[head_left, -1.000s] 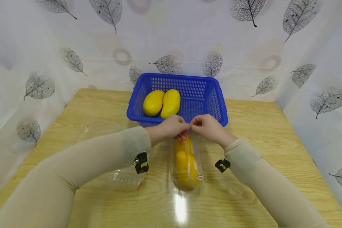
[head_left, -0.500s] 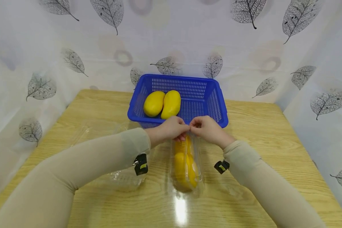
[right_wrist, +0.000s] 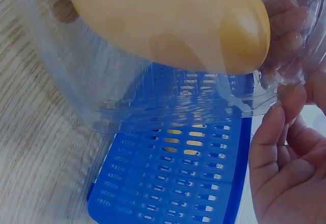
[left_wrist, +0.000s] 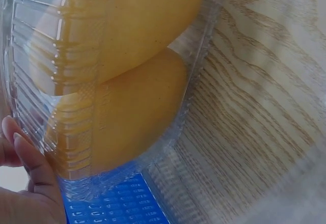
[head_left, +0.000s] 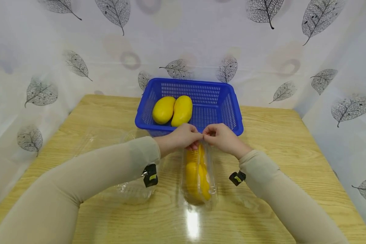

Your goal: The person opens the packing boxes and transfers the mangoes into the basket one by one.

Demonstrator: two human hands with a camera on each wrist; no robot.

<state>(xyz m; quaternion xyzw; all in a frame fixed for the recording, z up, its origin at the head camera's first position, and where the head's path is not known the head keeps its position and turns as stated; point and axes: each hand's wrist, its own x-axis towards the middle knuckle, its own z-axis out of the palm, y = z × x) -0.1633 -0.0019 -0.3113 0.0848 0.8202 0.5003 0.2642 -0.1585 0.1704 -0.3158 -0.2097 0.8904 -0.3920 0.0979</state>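
A clear plastic clamshell box (head_left: 212,169) stands on its narrow side in the middle of the table, just in front of the blue basket. Yellow-orange mangoes (head_left: 193,181) show through its walls; one mango (left_wrist: 127,122) lies below another in the left wrist view. At the box's far upper end, my left hand (head_left: 184,136) pinches the plastic edge between thumb and fingers. My right hand (head_left: 224,138) pinches the same edge right beside it, the fingertips of both hands nearly touching. The right wrist view has the right hand (right_wrist: 285,168) gripping the rim at a corner.
The blue perforated basket (head_left: 236,118) sits at the back, with two yellow mangoes (head_left: 174,110) in its left half. More clear plastic packaging (head_left: 135,189) lies at left, partly under my left sleeve. A leaf-patterned cloth (head_left: 198,37) hangs behind the wooden table (head_left: 280,142).
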